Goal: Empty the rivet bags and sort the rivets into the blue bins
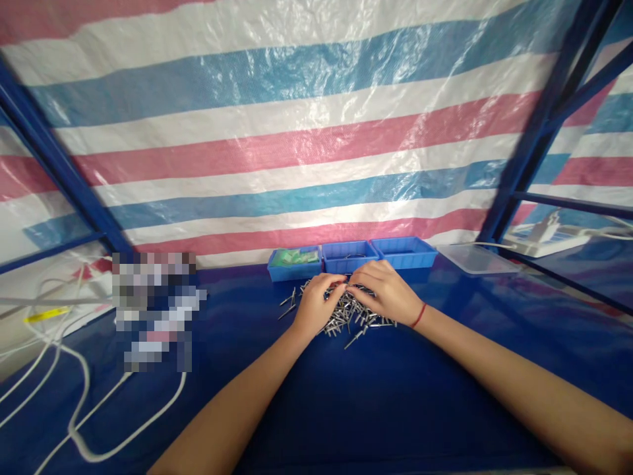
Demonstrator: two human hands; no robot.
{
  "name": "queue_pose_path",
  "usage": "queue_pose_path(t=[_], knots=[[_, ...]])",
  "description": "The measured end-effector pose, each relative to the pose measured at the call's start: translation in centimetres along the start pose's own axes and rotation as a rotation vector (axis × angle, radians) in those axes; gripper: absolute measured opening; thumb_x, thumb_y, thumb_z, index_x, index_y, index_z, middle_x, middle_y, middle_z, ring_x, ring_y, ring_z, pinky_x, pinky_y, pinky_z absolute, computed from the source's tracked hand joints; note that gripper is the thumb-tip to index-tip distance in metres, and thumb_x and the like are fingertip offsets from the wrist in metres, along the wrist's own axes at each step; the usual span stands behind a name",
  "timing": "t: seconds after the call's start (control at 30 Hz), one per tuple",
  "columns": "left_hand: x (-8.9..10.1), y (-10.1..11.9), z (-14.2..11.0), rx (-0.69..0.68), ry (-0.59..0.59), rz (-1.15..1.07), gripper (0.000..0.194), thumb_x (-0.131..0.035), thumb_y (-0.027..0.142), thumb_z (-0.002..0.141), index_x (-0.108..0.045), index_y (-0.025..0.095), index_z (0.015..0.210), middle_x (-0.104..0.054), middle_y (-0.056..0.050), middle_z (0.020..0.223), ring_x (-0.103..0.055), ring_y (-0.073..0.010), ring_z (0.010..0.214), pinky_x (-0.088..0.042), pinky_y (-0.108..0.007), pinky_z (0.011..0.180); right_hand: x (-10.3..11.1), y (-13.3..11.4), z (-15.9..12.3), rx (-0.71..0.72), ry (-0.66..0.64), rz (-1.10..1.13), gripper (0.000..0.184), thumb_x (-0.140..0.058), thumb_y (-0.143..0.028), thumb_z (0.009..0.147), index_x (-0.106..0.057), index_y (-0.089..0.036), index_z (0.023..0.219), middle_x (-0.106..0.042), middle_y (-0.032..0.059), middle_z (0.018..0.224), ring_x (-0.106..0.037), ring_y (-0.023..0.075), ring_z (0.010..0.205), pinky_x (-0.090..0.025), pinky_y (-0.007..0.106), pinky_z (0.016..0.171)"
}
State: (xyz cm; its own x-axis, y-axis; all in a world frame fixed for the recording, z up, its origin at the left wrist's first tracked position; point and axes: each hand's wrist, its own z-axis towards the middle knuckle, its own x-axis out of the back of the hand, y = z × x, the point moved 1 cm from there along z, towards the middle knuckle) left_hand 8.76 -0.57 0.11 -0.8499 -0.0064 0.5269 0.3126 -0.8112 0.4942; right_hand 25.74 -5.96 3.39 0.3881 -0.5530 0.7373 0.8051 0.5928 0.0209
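Note:
A heap of small metal pins (346,316) lies on the blue table (376,396), just in front of three blue bins. My left hand (316,305) rests on the heap's left side with its fingers curled and pinched together. My right hand (388,290), with a red cord at the wrist, sits on the heap's right side, fingers bent and meeting the left hand's fingertips. Both hands seem to pinch small pins between them; what exactly is held is too small to make out.
Three blue plastic bins stand at the table's back: the left one (294,262) holds green bits, then a middle bin (349,256) and a right bin (404,252). A clear plastic lid (477,258) lies right of them. White cables (74,396) loop at the left. A striped tarp hangs behind.

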Motion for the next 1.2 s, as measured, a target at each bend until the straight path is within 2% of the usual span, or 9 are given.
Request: queue_pose_path(t=[0.1, 0.2, 0.33, 0.43, 0.53, 0.6, 0.7, 0.8, 1.2], knots=[[0.0, -0.5, 0.3, -0.026, 0.002, 0.123, 0.025, -0.051, 0.026, 0.09, -0.059, 0.018, 0.113, -0.067, -0.006, 0.101, -0.061, -0.018, 0.097, -0.047, -0.034, 0.09, 0.0, 2.0, 0.2, -0.106, 0.058, -0.064, 0.024, -0.047, -0.034, 0.093, -0.063, -0.017, 0.085, -0.068, 0.006, 0.086, -0.058, 0.021, 0.085, -0.036, 0.034, 0.075], [0.2, -1.1, 1.4, -0.083, -0.041, 0.262, 0.022, -0.047, 0.025, 0.092, -0.063, 0.018, 0.105, -0.065, -0.006, 0.102, -0.059, -0.0195, 0.098, -0.046, -0.036, 0.092, -0.6, 5.0, 0.8, -0.313, 0.168, -0.074, 0.025, -0.048, -0.036, 0.091, -0.064, -0.017, 0.083, -0.068, 0.0078, 0.084, -0.059, 0.0219, 0.081, -0.036, 0.034, 0.072], [-0.2, -1.6, 3.3, -0.153, -0.081, 0.383, 0.021, -0.047, 0.021, 0.091, -0.065, 0.017, 0.1, -0.065, -0.007, 0.1, -0.059, -0.0205, 0.098, -0.045, -0.036, 0.092, -1.9, 7.6, 2.0, -0.449, 0.109, -0.131, 0.024, -0.051, -0.035, 0.09, -0.066, -0.017, 0.085, -0.07, 0.0095, 0.089, -0.059, 0.0249, 0.088, -0.035, 0.036, 0.076], [-0.5, -1.3, 3.8, -0.185, -0.078, 0.409, 0.021, -0.047, 0.019, 0.089, -0.066, 0.017, 0.099, -0.066, -0.007, 0.1, -0.058, -0.0206, 0.097, -0.044, -0.037, 0.092, -2.5, 7.7, 2.6, -0.527, 0.043, -0.215, 0.026, -0.052, -0.038, 0.089, -0.067, -0.017, 0.087, -0.07, 0.0118, 0.094, -0.057, 0.0273, 0.092, -0.034, 0.038, 0.077], [-0.5, -0.8, 3.3, -0.219, -0.098, 0.382, 0.022, -0.046, 0.017, 0.089, -0.065, 0.018, 0.099, -0.066, -0.006, 0.099, -0.059, -0.0195, 0.095, -0.045, -0.036, 0.091, -2.1, 6.7, 2.3, -0.496, 0.033, -0.2, 0.028, -0.049, -0.037, 0.089, -0.067, -0.016, 0.088, -0.069, 0.0122, 0.094, -0.057, 0.0261, 0.092, -0.035, 0.037, 0.078], [-0.4, -0.8, 2.8, -0.242, -0.12, 0.352, 0.022, -0.046, 0.017, 0.089, -0.065, 0.019, 0.099, -0.066, -0.006, 0.099, -0.059, -0.0192, 0.095, -0.046, -0.036, 0.09, -1.5, 5.8, 1.6, -0.405, -0.021, -0.084, 0.022, -0.047, -0.027, 0.088, -0.066, -0.015, 0.085, -0.069, 0.0098, 0.088, -0.058, 0.0215, 0.085, -0.038, 0.034, 0.076], [-0.4, -1.1, 2.1, -0.228, -0.148, 0.322, 0.022, -0.046, 0.017, 0.09, -0.066, 0.019, 0.098, -0.067, -0.005, 0.097, -0.06, -0.0187, 0.093, -0.047, -0.035, 0.088, -0.6, 4.7, 0.3, -0.293, -0.255, 0.176, 0.018, -0.048, -0.012, 0.079, -0.065, -0.016, 0.079, -0.068, 0.0033, 0.077, -0.058, 0.0142, 0.069, -0.042, 0.028, 0.069], [-0.6, -1.6, 1.5, -0.154, -0.156, 0.317, 0.021, -0.046, 0.017, 0.089, -0.066, 0.019, 0.096, -0.068, -0.005, 0.097, -0.061, -0.0184, 0.091, -0.048, -0.034, 0.086, -0.2, 4.3, -0.6, -0.297, -0.418, 0.268, 0.021, -0.047, -0.007, 0.072, -0.066, -0.016, 0.074, -0.066, -0.0007, 0.068, -0.056, 0.011, 0.061, -0.042, 0.027, 0.063], [-0.9, -2.6, 0.8, -0.059, -0.091, 0.254, 0.021, -0.047, 0.016, 0.088, -0.065, 0.021, 0.097, -0.069, -0.003, 0.096, -0.062, -0.0179, 0.091, -0.049, -0.033, 0.086, -0.6, 4.7, -1.1, -0.233, -0.475, 0.171, 0.019, -0.057, -0.014, 0.072, -0.074, -0.018, 0.078, -0.07, 0.0055, 0.078, -0.061, 0.017, 0.069, -0.047, 0.032, 0.065]])
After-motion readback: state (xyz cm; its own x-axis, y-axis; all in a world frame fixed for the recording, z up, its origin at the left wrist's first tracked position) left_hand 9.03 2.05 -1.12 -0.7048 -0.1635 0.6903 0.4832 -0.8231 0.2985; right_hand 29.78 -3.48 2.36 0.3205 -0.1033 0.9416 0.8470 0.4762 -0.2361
